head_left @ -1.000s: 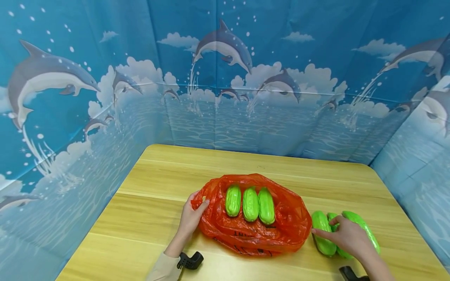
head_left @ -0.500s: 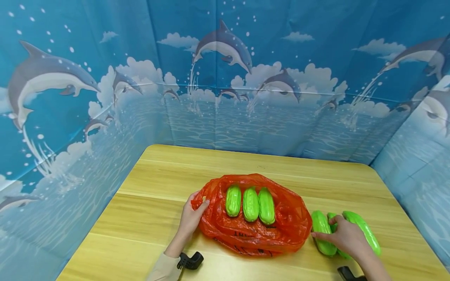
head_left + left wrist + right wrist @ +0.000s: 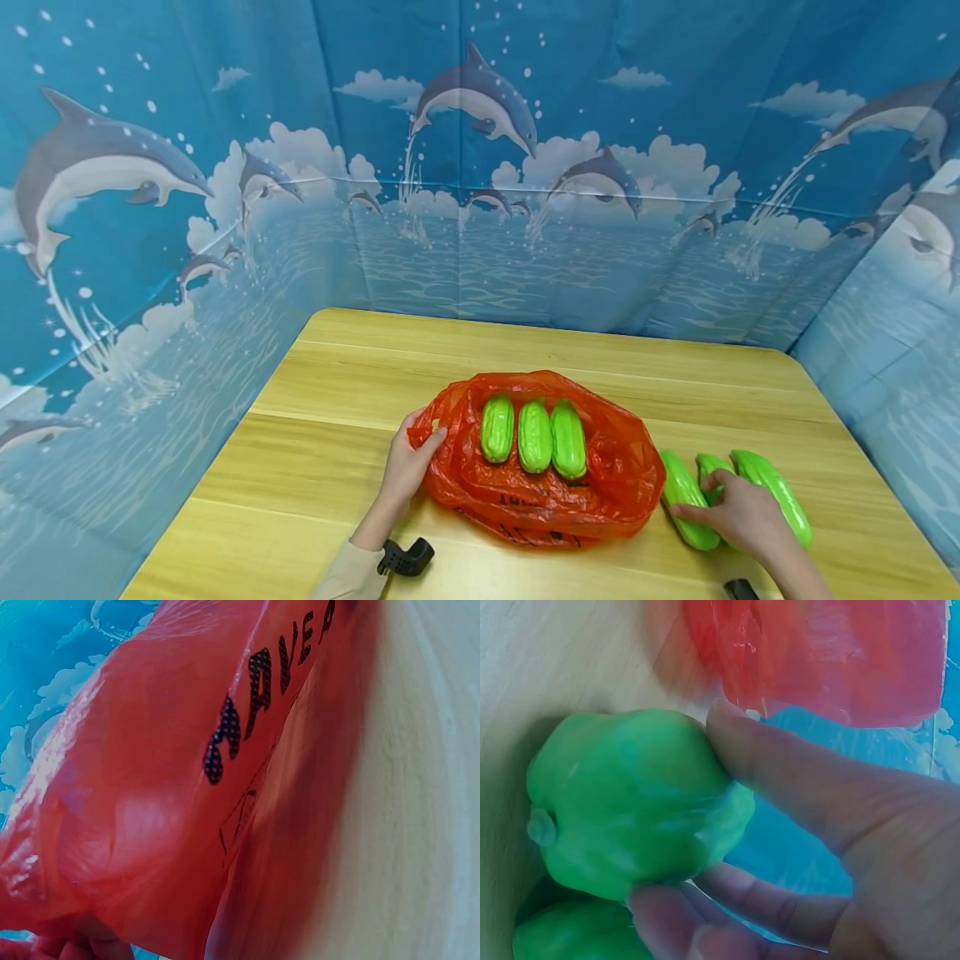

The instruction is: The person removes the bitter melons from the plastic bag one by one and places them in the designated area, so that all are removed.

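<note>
Gathered at its left rim in my left hand point(image 3: 407, 468) is a red plastic bag point(image 3: 517, 517), which lies with its mouth spread wide. Inside the bag, three glossy green gourd-like vegetables point(image 3: 535, 437) lie side by side. To the right of the bag, my right hand point(image 3: 750, 512) pinches the leftmost of three more, a ridged green gourd-like vegetable point(image 3: 630, 802), with the thumb on one side and fingers on the other. The middle one point(image 3: 711, 468) is partly hidden behind that hand; the rightmost one point(image 3: 772, 483) lies just beyond it.
A wooden table point(image 3: 315, 467) carries everything. A blue curtain point(image 3: 465, 250) printed with dolphins rises behind the table and along its sides. Black wrist mounts point(image 3: 407, 557) sit on both wrists.
The leftmost vegetable of the right-hand group has tilted and its top has shifted slightly left, with my right thumb now on it. My left hand and the bag have stayed put.
</note>
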`<state>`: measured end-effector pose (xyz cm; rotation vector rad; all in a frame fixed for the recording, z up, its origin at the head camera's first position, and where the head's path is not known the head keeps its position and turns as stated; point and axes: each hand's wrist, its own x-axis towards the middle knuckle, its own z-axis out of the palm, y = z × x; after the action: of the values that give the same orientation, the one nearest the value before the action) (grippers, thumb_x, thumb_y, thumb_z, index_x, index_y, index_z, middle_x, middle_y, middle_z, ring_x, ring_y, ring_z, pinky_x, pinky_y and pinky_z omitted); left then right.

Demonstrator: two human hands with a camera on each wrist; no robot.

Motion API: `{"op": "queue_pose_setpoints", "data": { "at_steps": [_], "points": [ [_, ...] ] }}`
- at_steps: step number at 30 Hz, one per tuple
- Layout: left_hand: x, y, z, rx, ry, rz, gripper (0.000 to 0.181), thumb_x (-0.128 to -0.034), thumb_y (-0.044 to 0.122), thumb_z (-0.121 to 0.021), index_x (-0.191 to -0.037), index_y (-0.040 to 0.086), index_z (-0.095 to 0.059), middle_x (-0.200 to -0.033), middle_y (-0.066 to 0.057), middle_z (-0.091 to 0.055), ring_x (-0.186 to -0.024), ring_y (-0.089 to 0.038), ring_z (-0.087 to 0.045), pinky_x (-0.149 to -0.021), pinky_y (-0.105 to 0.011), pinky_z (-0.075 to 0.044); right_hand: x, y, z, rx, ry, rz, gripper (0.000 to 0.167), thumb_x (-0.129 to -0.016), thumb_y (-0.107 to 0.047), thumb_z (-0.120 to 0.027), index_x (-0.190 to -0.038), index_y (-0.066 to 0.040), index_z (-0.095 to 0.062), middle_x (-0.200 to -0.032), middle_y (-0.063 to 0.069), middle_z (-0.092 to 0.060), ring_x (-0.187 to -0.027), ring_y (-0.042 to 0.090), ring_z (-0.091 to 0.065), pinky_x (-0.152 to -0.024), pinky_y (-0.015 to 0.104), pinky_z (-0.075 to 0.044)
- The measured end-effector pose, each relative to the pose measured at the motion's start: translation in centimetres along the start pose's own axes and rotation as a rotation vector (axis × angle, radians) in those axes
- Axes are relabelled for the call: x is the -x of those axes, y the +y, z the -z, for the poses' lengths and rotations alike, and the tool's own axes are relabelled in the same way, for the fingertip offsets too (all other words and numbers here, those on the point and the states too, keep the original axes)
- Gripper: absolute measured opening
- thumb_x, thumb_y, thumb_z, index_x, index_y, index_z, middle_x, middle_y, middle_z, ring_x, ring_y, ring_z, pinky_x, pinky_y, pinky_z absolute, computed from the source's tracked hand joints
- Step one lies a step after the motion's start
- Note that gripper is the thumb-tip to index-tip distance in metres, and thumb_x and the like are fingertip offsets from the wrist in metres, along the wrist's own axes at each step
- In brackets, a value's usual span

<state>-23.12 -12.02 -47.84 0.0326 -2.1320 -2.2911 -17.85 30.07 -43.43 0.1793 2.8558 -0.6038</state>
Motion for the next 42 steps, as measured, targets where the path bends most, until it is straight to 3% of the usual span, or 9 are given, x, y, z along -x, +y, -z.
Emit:
{"op": "queue_pose_setpoints", "data": {
  "at_steps": [10, 22, 28, 33, 38, 42],
  "points": [
    [-0.3, -1.3, 0.0, -0.016, 0.014, -0.02, 0.048, -0.0915, 0.017, -0.064, -0.132, 0.0, -0.045, -0.125, -0.016, -0.055, -0.109, -0.026, -0.056, -0.09, -0.035, -0.048, 0.6, 0.0, -0.1, 0.013, -0.044, -0.031, 0.068, -0.07, -0.059, -0.074, -0.091, 0.003, -0.055, -0.062, 0.001, -0.045, -0.058, 0.017, -0.044, -0.053, 0.031, -0.036],
    [-0.1, -1.2, 0.1, -0.015, 0.011, -0.022, 0.048, -0.0924, 0.015, -0.062, -0.134, -0.001, -0.044, -0.126, -0.017, -0.054, -0.11, -0.027, -0.055, -0.09, -0.037, -0.048, 1.7, 0.3, -1.1, 0.029, -0.075, -0.026, 0.075, -0.079, -0.063, -0.062, -0.099, 0.009, -0.056, -0.065, 0.0, -0.052, -0.062, 0.019, -0.051, -0.057, 0.038, -0.044],
    [-0.2, -1.2, 0.0, -0.022, 0.01, -0.021, 0.047, -0.0915, 0.015, -0.064, -0.132, 0.0, -0.046, -0.125, -0.016, -0.056, -0.109, -0.026, -0.056, -0.089, -0.034, -0.048, 2.0, 0.5, -1.8, 0.002, -0.065, -0.051, 0.083, -0.084, -0.066, -0.054, -0.107, 0.014, -0.054, -0.081, 0.011, -0.062, -0.071, 0.026, -0.058, -0.068, 0.05, -0.048],
    [-0.2, -1.2, 0.0, -0.034, 0.016, -0.008, 0.047, -0.091, 0.016, -0.064, -0.131, 0.001, -0.047, -0.124, -0.015, -0.056, -0.109, -0.025, -0.056, -0.089, -0.033, -0.048, 2.3, 0.6, -2.0, -0.027, -0.038, -0.062, 0.082, -0.085, -0.065, -0.053, -0.111, 0.014, -0.052, -0.089, 0.02, -0.062, -0.077, 0.031, -0.059, -0.07, 0.051, -0.047],
    [-0.1, -0.5, -0.1, -0.021, 0.004, 0.009, 0.046, -0.0914, 0.011, -0.063, -0.132, -0.001, -0.046, -0.125, -0.017, -0.055, -0.11, -0.028, -0.056, -0.09, -0.036, -0.048, 2.4, 0.6, -2.1, -0.071, -0.047, -0.098, 0.083, -0.086, -0.065, -0.052, -0.113, 0.013, -0.052, -0.09, 0.018, -0.062, -0.077, 0.028, -0.058, -0.07, 0.049, -0.047],
    [0.7, 1.2, -0.3, -0.031, -0.008, 0.001, 0.043, -0.0921, 0.006, -0.06, -0.131, -0.005, -0.045, -0.124, -0.021, -0.055, -0.109, -0.03, -0.056, -0.09, -0.037, -0.048, 2.5, 0.7, -2.2, -0.108, -0.056, -0.122, 0.081, -0.086, -0.065, -0.052, -0.112, 0.012, -0.053, -0.086, 0.01, -0.063, -0.074, 0.023, -0.058, -0.068, 0.046, -0.048]
  ]
}}
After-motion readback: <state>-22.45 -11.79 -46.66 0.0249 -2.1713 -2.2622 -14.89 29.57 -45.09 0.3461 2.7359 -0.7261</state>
